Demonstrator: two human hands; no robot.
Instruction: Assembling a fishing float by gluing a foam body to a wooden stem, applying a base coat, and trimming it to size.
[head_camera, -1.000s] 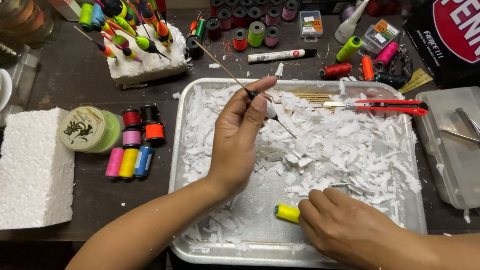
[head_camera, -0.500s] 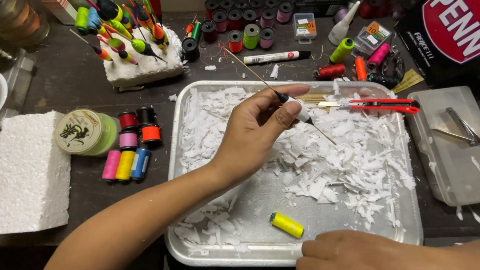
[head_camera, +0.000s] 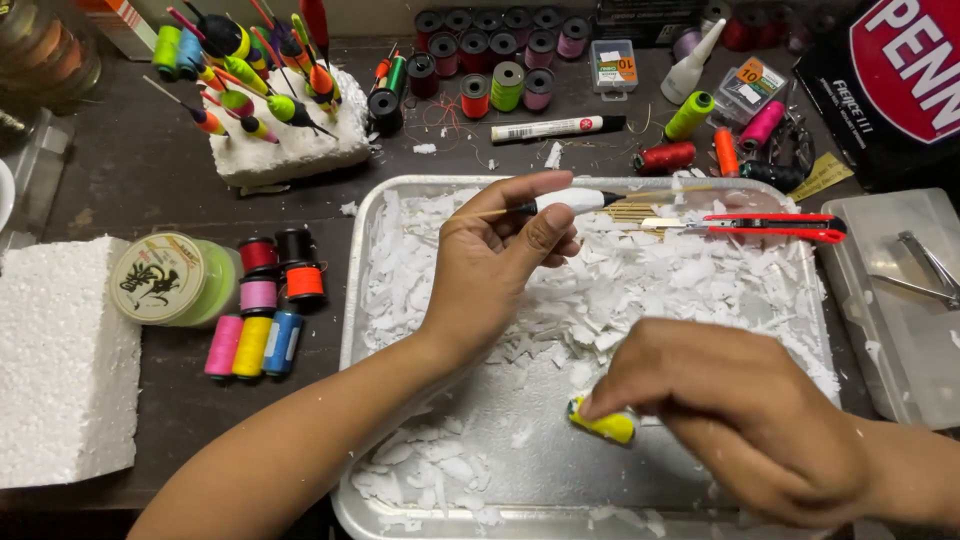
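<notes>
Working over a dark worktable crammed with tackle bits, with a metal tray dead centre, full of white foam shavings. Pinching a white float body on its thin stick with the left hand, thumb and forefinger clamped on the dark end, held just above the tray's far edge. Pressing down on a small yellow foam piece with the right hand, fingertips closed over its end, well below and slightly right of that pinch, on a bare patch of tray. Looks like the shaping and fitting stage: one body on the stick, one loose piece getting picked up. Probably calls for a light touch, since foam dents easily and the stick is skinny. Just right of the pinch, touching the tray's rim: red-handled cutters. Beyond the pinch: a white marker pen, then a small clear box with an orange sticker. Far up and right: a black carton with a big round red label. Left of the pinch: a round green line spool with a cream label and black script, beside thread bobbins. Up left: a foam block bristling with painted floats.
</notes>
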